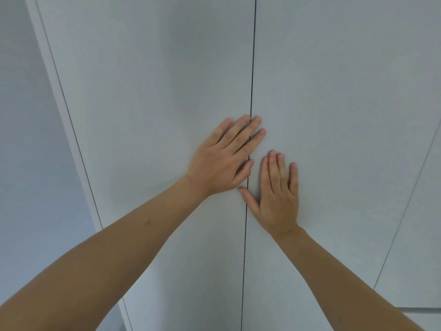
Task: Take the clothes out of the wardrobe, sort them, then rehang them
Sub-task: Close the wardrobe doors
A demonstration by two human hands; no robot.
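A white wardrobe fills the view, its two flat handleless doors closed. The left door [155, 103] and the right door [334, 103] meet at a thin dark vertical seam [250, 80]. My left hand [222, 158] lies flat on the left door, its fingertips crossing the seam. My right hand [276, 197] lies flat on the right door just below, its thumb reaching the seam. Both hands hold nothing, fingers spread. No clothes are visible; the doors hide the inside.
A plain white wall [28, 151] runs beside the wardrobe on the left. Another door panel [427, 211] adjoins on the far right, past a second seam.
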